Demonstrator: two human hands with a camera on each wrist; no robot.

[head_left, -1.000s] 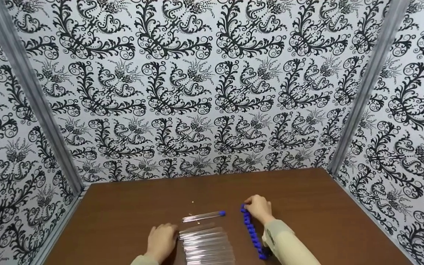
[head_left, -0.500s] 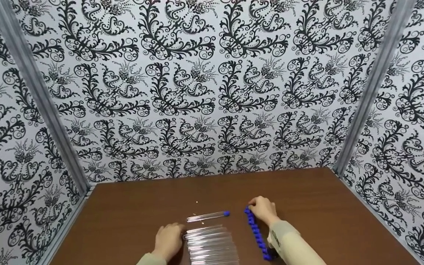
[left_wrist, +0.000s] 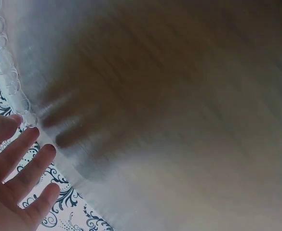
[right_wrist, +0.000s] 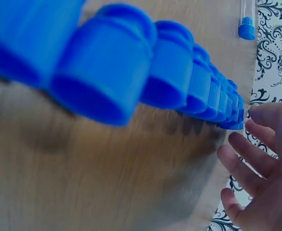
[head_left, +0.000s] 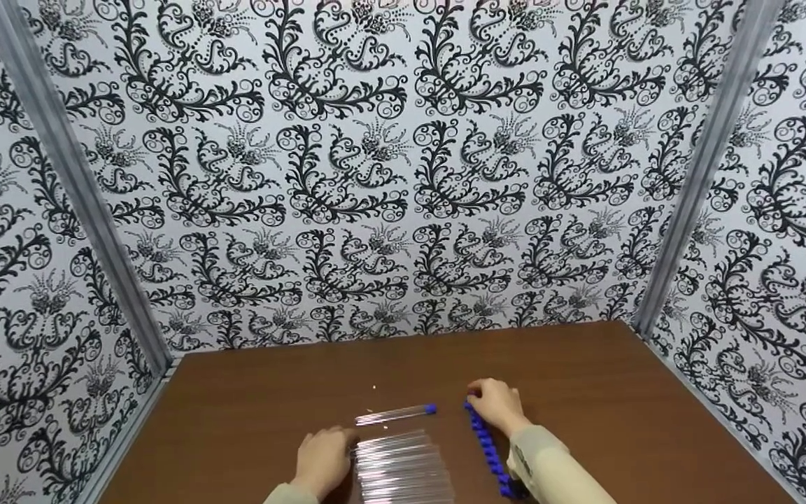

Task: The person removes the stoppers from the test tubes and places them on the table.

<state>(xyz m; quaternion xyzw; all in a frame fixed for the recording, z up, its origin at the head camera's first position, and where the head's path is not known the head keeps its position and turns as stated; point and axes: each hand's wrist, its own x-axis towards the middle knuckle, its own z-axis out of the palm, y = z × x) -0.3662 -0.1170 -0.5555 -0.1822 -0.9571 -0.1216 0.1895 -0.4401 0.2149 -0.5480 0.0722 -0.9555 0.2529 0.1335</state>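
Note:
A row of clear tubes [head_left: 403,469] lies side by side on the table in the head view. My left hand [head_left: 324,460] rests at the left end of the farthest tubes. In the left wrist view its fingers [left_wrist: 32,173] are spread and nearly straight, with thumb and index fingertip at the last tube end. To the right runs a line of blue caps [head_left: 488,448], their hollow ends showing in the right wrist view. My right hand [head_left: 497,404] is at the far end of this line. Its thumb and index tips come up against the last cap, other fingers [right_wrist: 244,168] loosely extended.
One tube with a blue cap on it [head_left: 396,414] lies beyond the row of tubes. Small pale bits [head_left: 374,387] are scattered near it. The brown table [head_left: 270,378] ends at a patterned wall [head_left: 403,210] behind and at both sides.
The head view has shifted slightly. My right hand has moved a little left over the farthest blue cap, covering more of it. My left hand stays by the tube ends.

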